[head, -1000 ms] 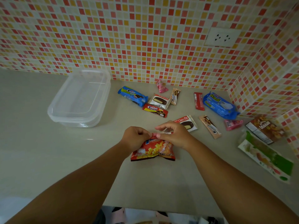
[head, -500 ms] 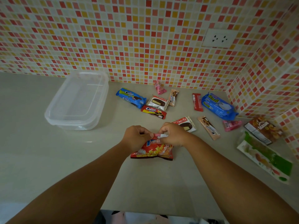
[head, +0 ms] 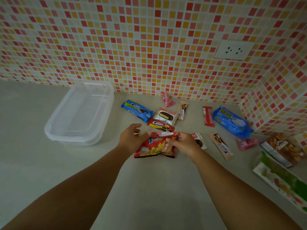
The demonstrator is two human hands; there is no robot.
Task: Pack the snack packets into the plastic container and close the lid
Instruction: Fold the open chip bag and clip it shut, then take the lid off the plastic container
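Head view — right hand (head: 182, 143) pinching chip packet (head: 154, 148)

Lying bare between the red potato-chip packet (head: 154, 147) and the clear plastic container (head: 79, 113): grey desk (head: 49, 163); crowding the right: scattered snack packets (head: 219, 145).

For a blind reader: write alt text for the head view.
A person's right hand pinches the top of a red potato-snack packet on a grey counter, left hand touching its other corner. A lidded clear container sits left; other snack packets lie behind.
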